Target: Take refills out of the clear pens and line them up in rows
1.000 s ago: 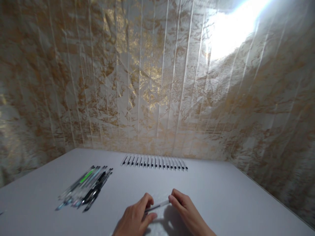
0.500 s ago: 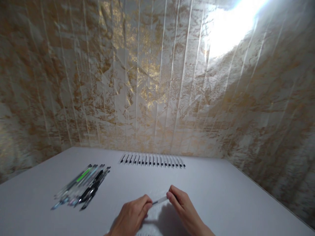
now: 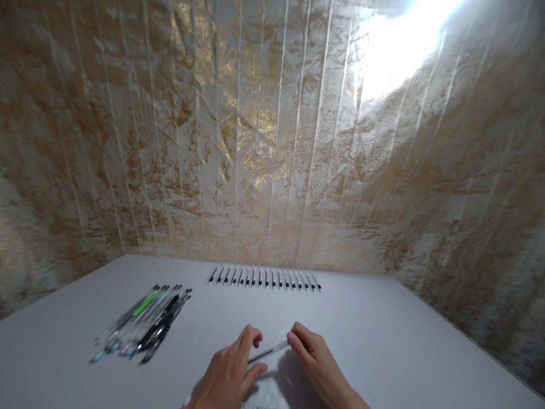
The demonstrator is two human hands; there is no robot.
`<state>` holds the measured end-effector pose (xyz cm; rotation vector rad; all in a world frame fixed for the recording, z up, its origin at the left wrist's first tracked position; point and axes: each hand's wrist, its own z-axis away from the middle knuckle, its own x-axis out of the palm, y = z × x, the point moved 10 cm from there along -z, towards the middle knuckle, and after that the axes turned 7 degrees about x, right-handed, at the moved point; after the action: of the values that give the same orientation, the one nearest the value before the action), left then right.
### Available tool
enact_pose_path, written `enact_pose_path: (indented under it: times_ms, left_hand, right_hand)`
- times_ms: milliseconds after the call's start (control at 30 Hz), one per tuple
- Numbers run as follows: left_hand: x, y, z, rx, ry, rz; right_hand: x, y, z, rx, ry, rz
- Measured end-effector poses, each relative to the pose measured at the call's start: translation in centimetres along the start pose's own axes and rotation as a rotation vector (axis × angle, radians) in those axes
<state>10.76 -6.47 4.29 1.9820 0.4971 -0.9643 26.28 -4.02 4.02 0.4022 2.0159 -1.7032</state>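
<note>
A slim pen (image 3: 269,351), pale towards the right and dark towards the left, slants above the table. My right hand (image 3: 317,355) is closed, pinching its pale upper end between thumb and fingertips. Around the dark lower end, my left hand (image 3: 232,366) is open, its thumb and forefinger spread apart. Part of that end is hidden behind the left hand. Beneath the hands lies something clear and shiny, like plastic film (image 3: 268,392), partly covered by them.
On the white table (image 3: 361,318), a neat row of clear, black-marked pens (image 3: 264,278) lies near the back edge. A loose pile of assorted pens (image 3: 145,324), one with a bright green part, lies left. A gold-patterned, shiny curtain (image 3: 272,142) hangs behind the table.
My left thumb and forefinger have parted and let go of the pen's dark end, so more of it shows. My right hand keeps its pinch almost in place.
</note>
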Motion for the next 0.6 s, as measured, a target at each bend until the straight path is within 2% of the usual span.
enact_pose_path:
  times_ms: [167,433,600]
  left_hand:
    - [0.01,0.47,-0.26,0.042,-0.017,-0.035]
    - [0.51,0.23,-0.11,-0.007,-0.063,0.023]
    - [0.20,0.01,-0.20,0.007,-0.024,0.039]
  right_hand:
    - [-0.04,0.04,0.00,-0.012,-0.010,-0.040]
    - [0.00,0.33,0.03,0.017,0.017,-0.046]
    - [-0.54,0.10,-0.08,-0.006,0.054,-0.110]
